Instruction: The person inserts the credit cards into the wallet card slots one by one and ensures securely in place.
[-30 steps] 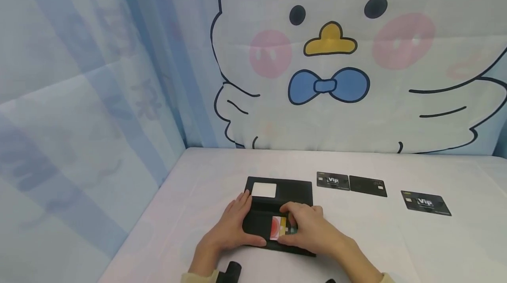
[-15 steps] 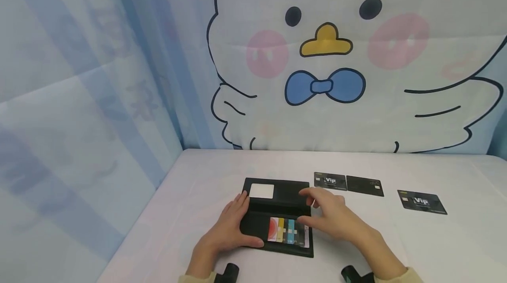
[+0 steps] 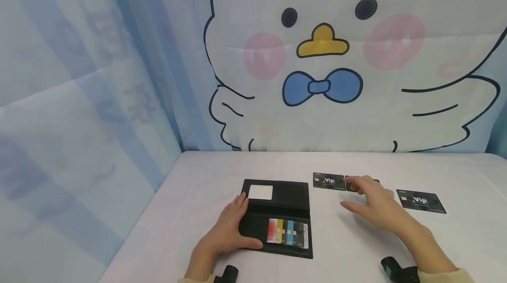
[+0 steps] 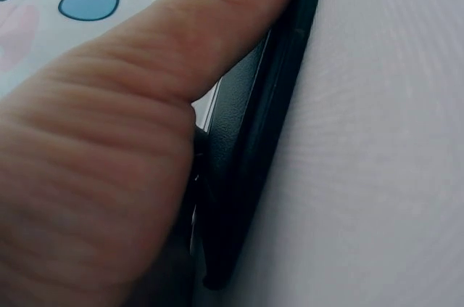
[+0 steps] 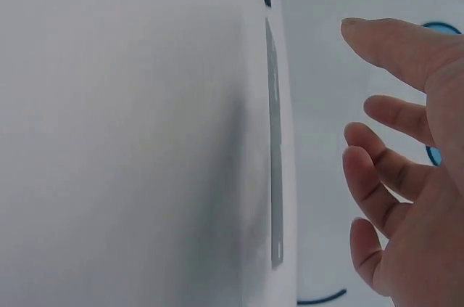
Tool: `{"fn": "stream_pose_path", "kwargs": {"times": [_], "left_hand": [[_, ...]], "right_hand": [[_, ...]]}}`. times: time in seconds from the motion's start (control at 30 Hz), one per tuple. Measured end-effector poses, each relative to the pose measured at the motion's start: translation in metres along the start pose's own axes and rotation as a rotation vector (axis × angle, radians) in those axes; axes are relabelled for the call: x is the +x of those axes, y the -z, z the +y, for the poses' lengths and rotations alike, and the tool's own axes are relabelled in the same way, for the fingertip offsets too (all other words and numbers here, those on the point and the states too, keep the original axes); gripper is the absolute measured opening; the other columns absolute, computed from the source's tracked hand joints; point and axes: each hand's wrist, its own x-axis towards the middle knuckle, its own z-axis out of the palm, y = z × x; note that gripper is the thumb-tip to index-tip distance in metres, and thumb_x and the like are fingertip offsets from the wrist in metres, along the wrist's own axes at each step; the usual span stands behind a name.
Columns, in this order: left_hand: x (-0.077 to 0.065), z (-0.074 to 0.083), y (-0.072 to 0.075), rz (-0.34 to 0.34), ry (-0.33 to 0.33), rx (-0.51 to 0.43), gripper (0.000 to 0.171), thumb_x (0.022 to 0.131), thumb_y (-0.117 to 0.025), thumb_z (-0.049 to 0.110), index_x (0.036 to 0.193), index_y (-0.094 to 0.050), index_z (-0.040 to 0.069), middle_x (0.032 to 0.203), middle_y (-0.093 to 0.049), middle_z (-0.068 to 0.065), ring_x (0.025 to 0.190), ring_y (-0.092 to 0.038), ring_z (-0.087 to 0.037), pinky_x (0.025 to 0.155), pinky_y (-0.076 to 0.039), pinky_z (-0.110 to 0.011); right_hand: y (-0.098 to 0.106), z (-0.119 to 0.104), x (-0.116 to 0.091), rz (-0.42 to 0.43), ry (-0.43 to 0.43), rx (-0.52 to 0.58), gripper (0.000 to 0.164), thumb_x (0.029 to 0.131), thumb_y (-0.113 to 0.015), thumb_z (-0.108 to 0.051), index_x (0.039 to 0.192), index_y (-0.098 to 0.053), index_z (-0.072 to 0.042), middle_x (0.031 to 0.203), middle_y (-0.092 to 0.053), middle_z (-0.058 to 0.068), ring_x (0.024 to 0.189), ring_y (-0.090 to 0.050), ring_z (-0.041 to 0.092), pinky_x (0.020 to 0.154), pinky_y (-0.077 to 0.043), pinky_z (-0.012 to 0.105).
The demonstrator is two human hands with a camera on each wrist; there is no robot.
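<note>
Rightward sweeps my right hand (image 3: 374, 207), fingers parted, empty; left hand (image 3: 227, 229) on wallet (image 3: 291, 193), coloured cards (image 3: 290, 233) slotted, three black cards (image 3: 421, 201) outside.

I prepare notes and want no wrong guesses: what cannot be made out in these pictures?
Middle card: head view, mostly hidden by the right hand.
Fine print on left card and wallet cards: head view, too small.
Left hand: left wrist view, thumb tip cut off by the top edge.
</note>
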Motion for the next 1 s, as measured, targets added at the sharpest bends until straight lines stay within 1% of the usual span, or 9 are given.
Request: {"fn": "stream_pose_path", "kwargs": {"times": [0.13, 0.23, 0.37, 0.43, 0.53, 0.63, 0.83, 0.87, 1.0], "left_hand": [[0.001, -0.002, 0.000, 0.001, -0.002, 0.001, 0.119, 0.072, -0.087, 0.054, 0.158, -0.026, -0.001, 0.167, -0.014, -0.015, 0.153, -0.009, -0.032, 0.122, -0.007, -0.053], [0.000, -0.003, 0.000, -0.002, 0.006, -0.001, 0.119, 0.072, -0.087, 0.055, 0.159, -0.026, 0.001, 0.167, -0.013, -0.015, 0.153, -0.008, -0.032, 0.122, -0.007, -0.054], [-0.001, -0.004, 0.002, 0.000, 0.020, -0.008, 0.120, 0.071, -0.087, 0.055, 0.159, -0.026, 0.002, 0.167, -0.013, -0.014, 0.153, -0.008, -0.033, 0.122, -0.007, -0.055], [-0.001, -0.003, 0.002, 0.002, 0.024, -0.011, 0.120, 0.071, -0.087, 0.054, 0.159, -0.026, 0.002, 0.167, -0.013, -0.014, 0.153, -0.008, -0.033, 0.122, -0.007, -0.055], [-0.001, -0.003, 0.002, 0.005, 0.024, -0.011, 0.119, 0.071, -0.088, 0.054, 0.159, -0.026, 0.001, 0.167, -0.013, -0.015, 0.153, -0.008, -0.033, 0.122, -0.007, -0.055], [-0.001, -0.003, 0.002, 0.006, 0.024, -0.011, 0.119, 0.071, -0.088, 0.053, 0.159, -0.026, 0.001, 0.167, -0.013, -0.015, 0.153, -0.008, -0.033, 0.122, -0.007, -0.055], [0.000, -0.003, 0.002, 0.004, 0.024, -0.005, 0.120, 0.071, -0.088, 0.053, 0.159, -0.026, 0.001, 0.167, -0.014, -0.015, 0.153, -0.008, -0.033, 0.122, -0.007, -0.055], [0.000, -0.003, 0.001, 0.003, 0.025, -0.005, 0.120, 0.071, -0.088, 0.054, 0.159, -0.026, 0.001, 0.167, -0.014, -0.015, 0.153, -0.007, -0.033, 0.122, -0.007, -0.055], [0.002, -0.004, 0.001, -0.003, 0.022, -0.015, 0.120, 0.071, -0.087, 0.055, 0.159, -0.026, 0.001, 0.167, -0.013, -0.014, 0.154, -0.007, -0.033, 0.122, -0.006, -0.055]], "right_hand": [[0.022, 0.037, -0.006, -0.006, -0.097, -0.082, 0.063, 0.087, -0.080, -0.031, 0.135, -0.053, 0.000, 0.119, -0.057, 0.027, 0.105, -0.056, 0.046, 0.077, -0.039, 0.071], [0.037, 0.065, -0.012, -0.021, -0.182, -0.136, 0.067, 0.087, -0.078, -0.034, 0.137, -0.048, -0.001, 0.120, -0.050, 0.034, 0.105, -0.049, 0.053, 0.074, -0.037, 0.073], [0.056, 0.096, -0.019, -0.047, -0.271, -0.177, 0.072, 0.087, -0.077, -0.037, 0.139, -0.042, 0.000, 0.119, -0.042, 0.040, 0.104, -0.042, 0.063, 0.072, -0.036, 0.075], [0.063, 0.108, -0.022, -0.066, -0.286, -0.186, 0.074, 0.088, -0.076, -0.037, 0.141, -0.040, 0.000, 0.119, -0.040, 0.042, 0.104, -0.042, 0.064, 0.072, -0.037, 0.078], [0.070, 0.122, -0.025, -0.099, -0.293, -0.178, 0.075, 0.089, -0.075, -0.036, 0.142, -0.038, 0.002, 0.119, -0.040, 0.043, 0.104, -0.045, 0.063, 0.073, -0.040, 0.078], [0.073, 0.132, -0.027, -0.132, -0.299, -0.152, 0.075, 0.089, -0.076, -0.034, 0.140, -0.039, 0.006, 0.118, -0.041, 0.045, 0.104, -0.048, 0.061, 0.076, -0.043, 0.075], [0.075, 0.149, -0.032, -0.227, -0.357, -0.085, 0.078, 0.090, -0.076, -0.039, 0.135, -0.040, 0.014, 0.121, -0.041, 0.050, 0.106, -0.045, 0.067, 0.082, -0.045, 0.074], [0.074, 0.152, -0.033, -0.235, -0.369, -0.076, 0.078, 0.090, -0.076, -0.039, 0.135, -0.040, 0.015, 0.121, -0.039, 0.050, 0.106, -0.044, 0.067, 0.083, -0.045, 0.074], [0.072, 0.159, -0.035, -0.218, -0.383, -0.068, 0.073, 0.091, -0.075, -0.033, 0.133, -0.041, 0.015, 0.120, -0.037, 0.049, 0.106, -0.042, 0.066, 0.085, -0.044, 0.074]]}}
